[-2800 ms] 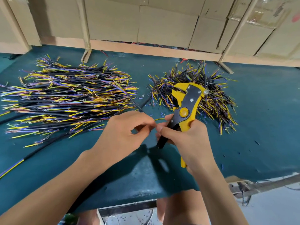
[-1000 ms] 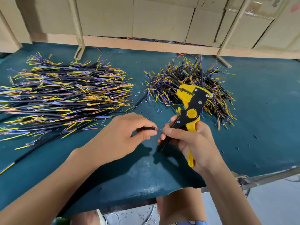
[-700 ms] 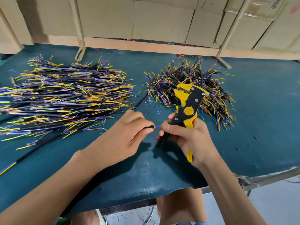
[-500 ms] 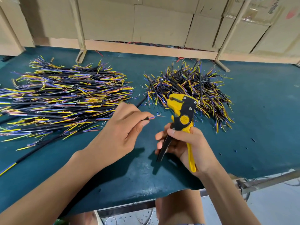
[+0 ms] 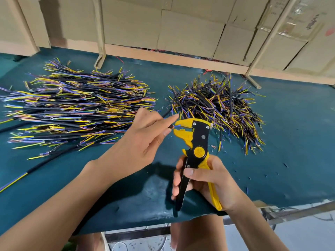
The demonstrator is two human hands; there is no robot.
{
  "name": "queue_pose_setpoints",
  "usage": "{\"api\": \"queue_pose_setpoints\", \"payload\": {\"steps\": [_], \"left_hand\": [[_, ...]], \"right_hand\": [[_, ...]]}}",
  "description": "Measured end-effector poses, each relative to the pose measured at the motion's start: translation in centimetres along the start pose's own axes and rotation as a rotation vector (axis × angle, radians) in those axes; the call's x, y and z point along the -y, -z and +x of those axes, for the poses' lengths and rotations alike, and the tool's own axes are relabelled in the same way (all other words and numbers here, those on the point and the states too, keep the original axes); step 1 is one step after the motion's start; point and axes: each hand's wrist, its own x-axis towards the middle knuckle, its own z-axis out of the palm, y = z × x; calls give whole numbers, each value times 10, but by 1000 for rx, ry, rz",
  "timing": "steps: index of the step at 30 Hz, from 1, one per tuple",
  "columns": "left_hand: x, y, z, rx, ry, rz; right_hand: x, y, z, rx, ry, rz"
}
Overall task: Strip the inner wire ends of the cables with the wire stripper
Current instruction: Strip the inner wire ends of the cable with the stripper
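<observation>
- There is a single view, worn on the person's head, and it looks forward and steeply down onto the green table (image 5: 290, 142).
- It sits close to the work: both forearms enter from the bottom edge, and the left hand (image 5: 143, 142) and right hand (image 5: 208, 180) fill the lower middle.
- The wide lens bends the table's near edge and the cardboard wall (image 5: 190, 31) beyond the hands.
- The wire stripper (image 5: 196, 142) stands just above the right hand's grip, near the centre.
- With only one camera, no part of the scene is shared between views.
</observation>
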Motion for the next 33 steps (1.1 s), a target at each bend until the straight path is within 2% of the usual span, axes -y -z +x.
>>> {"api": "queue_pose_setpoints", "payload": {"steps": [5, 16, 33], "left_hand": [[0, 4, 3, 57, -10, 6], [8, 5, 1, 73, -35, 6], [6, 3, -1, 109, 46, -161]], "right_hand": [[-2, 0, 0, 27, 13, -4], [-1, -5, 3, -17, -8, -17], [-1, -5, 2, -71, -18, -19]]}}
